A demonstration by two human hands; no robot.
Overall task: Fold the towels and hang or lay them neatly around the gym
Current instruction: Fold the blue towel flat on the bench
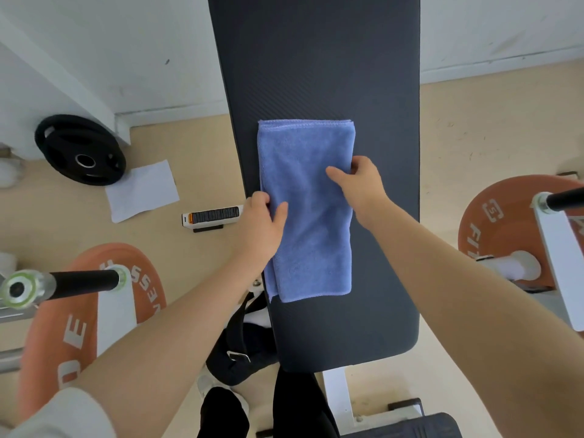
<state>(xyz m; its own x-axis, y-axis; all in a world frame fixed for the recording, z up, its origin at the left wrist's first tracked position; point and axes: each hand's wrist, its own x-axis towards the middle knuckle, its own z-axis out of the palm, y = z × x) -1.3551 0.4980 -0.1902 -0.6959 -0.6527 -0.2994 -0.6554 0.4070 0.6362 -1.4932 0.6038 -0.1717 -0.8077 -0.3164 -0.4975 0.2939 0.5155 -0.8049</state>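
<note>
A blue towel (308, 216), folded into a long narrow strip, lies lengthwise on the dark padded bench (319, 74). My left hand (260, 226) grips the towel's left edge about halfway along, thumb on top and fingers curled under the edge. My right hand (358, 181) grips the right edge a little farther up, thumb lying across the top of the cloth. The towel's far end is square and flat; its near end shows two layers slightly offset.
Orange weight plates on barbell sleeves stand at the left (94, 311) and right (505, 235) of the bench. A black plate (80, 150), a white sheet (142, 189) and a small white device (211, 216) lie on the floor at left. A black bag (240, 352) sits under the bench's near end.
</note>
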